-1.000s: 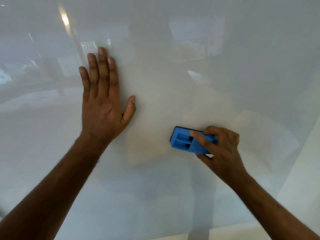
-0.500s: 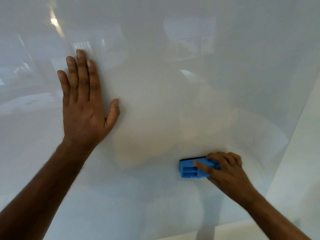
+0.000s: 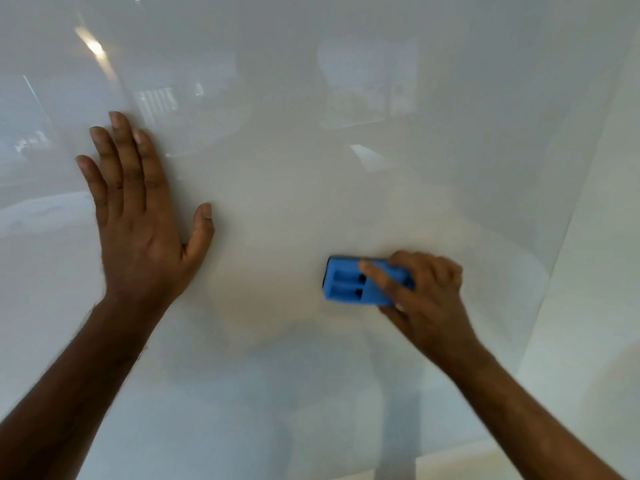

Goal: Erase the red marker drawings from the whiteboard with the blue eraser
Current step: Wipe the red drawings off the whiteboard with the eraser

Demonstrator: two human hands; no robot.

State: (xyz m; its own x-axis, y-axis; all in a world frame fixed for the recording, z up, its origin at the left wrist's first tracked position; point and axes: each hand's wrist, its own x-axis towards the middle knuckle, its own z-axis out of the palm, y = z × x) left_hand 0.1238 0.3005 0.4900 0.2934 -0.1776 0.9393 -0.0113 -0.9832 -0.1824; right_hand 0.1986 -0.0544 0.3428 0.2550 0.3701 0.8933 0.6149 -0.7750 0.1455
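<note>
Left hand (image 3: 138, 216) spread flat, likely bracing whiteboard (image 3: 346, 98); right hand (image 3: 426, 299) grips blue eraser (image 3: 360, 284) flat against board for wiping.

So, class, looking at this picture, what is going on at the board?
A person is wiping a whiteboard. The right hand grips a blue eraser and presses it against the board, with one finger laid across its back. The left hand lies flat on the board with fingers spread. No red marks show on the visible board, only room reflections, so the erasing looks nearly or fully done.
</note>
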